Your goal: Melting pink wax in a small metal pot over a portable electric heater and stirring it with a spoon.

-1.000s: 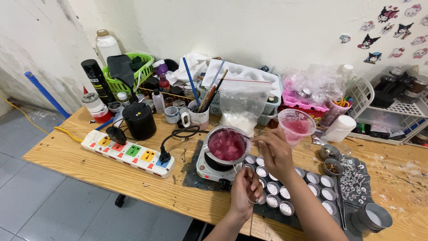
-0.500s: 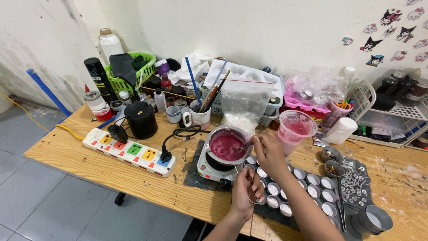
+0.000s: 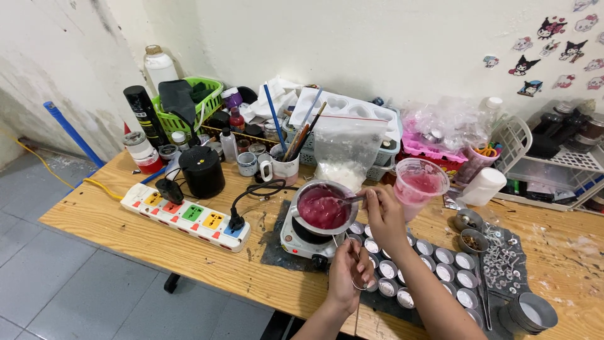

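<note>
Head view: right hand (image 3: 385, 214) pinches spoon (image 3: 345, 200) stirring pink pot (image 3: 323, 208); left hand (image 3: 350, 274) grips handle (image 3: 352, 252), steadying it.

The pan (image 3: 323, 208) holds deep pink liquid, and the clear plastic cup (image 3: 419, 186) carries a paler pink. The small hot plate (image 3: 302, 238) is white with a black top. The power strip (image 3: 186, 216) is white with yellow, red, green and blue sockets. The worktop (image 3: 113, 239) is pale wood grain. The basket (image 3: 184, 107) is bright green. The little round tins (image 3: 440, 264) are silver with white filling on a dark mat (image 3: 277, 249).
</note>
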